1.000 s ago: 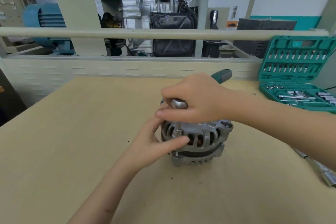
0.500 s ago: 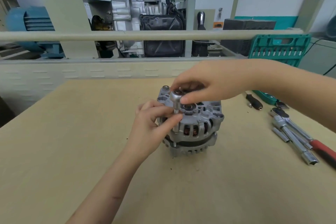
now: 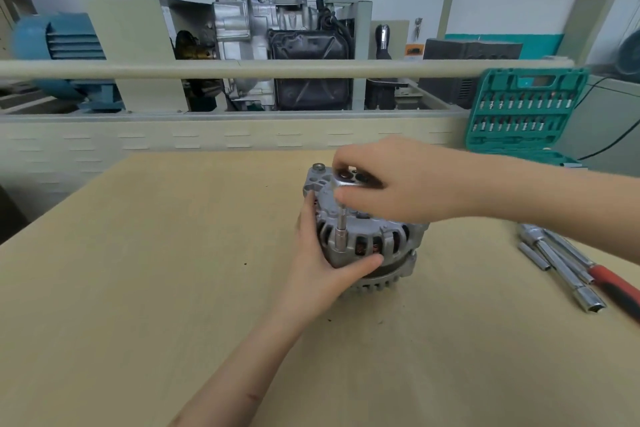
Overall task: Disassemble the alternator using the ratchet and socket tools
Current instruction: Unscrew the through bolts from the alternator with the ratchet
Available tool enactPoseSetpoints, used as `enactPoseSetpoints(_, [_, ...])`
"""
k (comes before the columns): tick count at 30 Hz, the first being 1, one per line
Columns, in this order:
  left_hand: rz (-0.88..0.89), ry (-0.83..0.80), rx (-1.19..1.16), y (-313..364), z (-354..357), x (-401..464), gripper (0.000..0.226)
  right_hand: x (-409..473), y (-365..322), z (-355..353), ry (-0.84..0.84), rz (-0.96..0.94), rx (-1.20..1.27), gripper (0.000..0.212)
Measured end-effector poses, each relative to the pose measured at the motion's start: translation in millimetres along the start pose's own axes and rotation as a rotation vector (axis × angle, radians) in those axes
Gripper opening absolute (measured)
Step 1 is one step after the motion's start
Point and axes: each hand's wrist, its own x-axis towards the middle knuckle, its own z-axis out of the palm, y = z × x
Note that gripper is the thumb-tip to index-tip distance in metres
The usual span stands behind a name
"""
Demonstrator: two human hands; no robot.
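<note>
Right now your ribbed silver cast-aluminium alternator (image 3: pixel 367 239) stands mid-table on the pale wooden tabletop (image 3: pixel 138 288), shaft axis vertical, copper windings showing through its slots. Your left hand (image 3: pixel 322 263) grips its near-left side, thumb curled across the housing. Your right hand (image 3: pixel 398 184) pinches the chrome ratchet head (image 3: pixel 346 180), its thin socket extension (image 3: pixel 342 229) pointing straight down.

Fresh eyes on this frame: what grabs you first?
The silver alternator standing mid-table, with both hands on it: the left hand grips its near side, while the right hand holds the ratchet head on top, a socket extension running down the housing. After that, the open green socket case at the table's far right, and loose sockets with a red-handled tool lying at the right edge.
</note>
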Motion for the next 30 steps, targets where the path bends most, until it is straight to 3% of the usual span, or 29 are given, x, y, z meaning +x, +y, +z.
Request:
enactPoseSetpoints(5, [0.034,0.085,-0.049,-15.1,-1.0,1.6,0.098,6.5,9.9,4.2,0.116,-0.136,-0.035,0.057])
enactPoseSetpoints(10, [0.036,0.031,-0.085,-19.7,-12.5,8.7,0.095,30.9,18.8,11.2,0.222,-0.314,0.082,0.037])
enactPoseSetpoints(15, [0.002,-0.081,-0.134,-25.7,-22.4,18.4,0.098,49.0,18.5,26.4,0.36,-0.37,0.109,0.036])
enactPoseSetpoints(18, [0.005,-0.093,-0.142,-27.9,-21.7,17.1,0.097,47.3,24.8,25.7,0.286,-0.357,0.068,0.038])
enactPoseSetpoints(22, [0.02,-0.079,-0.17,-29.0,-21.5,15.0,0.085,38.9,34.9,15.0,0.053,-0.173,0.097,0.046])
enactPoseSetpoints(27, [0.066,-0.09,-0.176,-26.7,-20.4,14.6,0.086,22.1,42.0,5.2,-0.107,-0.072,0.216,0.032])
enactPoseSetpoints(30, [0.062,-0.086,-0.175,-25.2,-21.4,14.4,0.086,27.5,39.5,11.8,-0.085,-0.061,0.22,0.022])
